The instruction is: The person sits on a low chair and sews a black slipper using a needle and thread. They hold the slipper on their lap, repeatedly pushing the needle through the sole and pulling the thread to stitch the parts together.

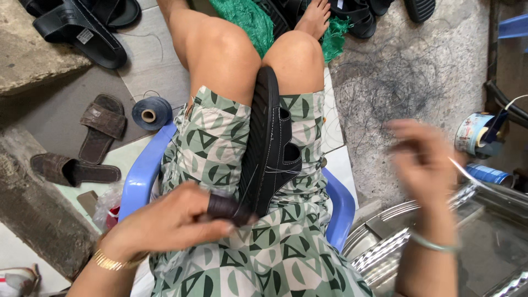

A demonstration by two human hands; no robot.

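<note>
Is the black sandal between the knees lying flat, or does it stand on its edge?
On its edge: the black sandal is wedged between the knees, sole facing left, straps right.

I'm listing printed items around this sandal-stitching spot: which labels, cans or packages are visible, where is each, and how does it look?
Label: small pale rectangle on the black sandal's strap, top left.
Printed can: round, blue and white, right edge on the floor.
Blue can: lying just below it, cylindrical.
No signs or screens.

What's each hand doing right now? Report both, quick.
Left hand: fingers closed, pressing the heel end of the black sandal clamped between the knees.
Right hand: raised, blurred; grip cannot be told.
</note>
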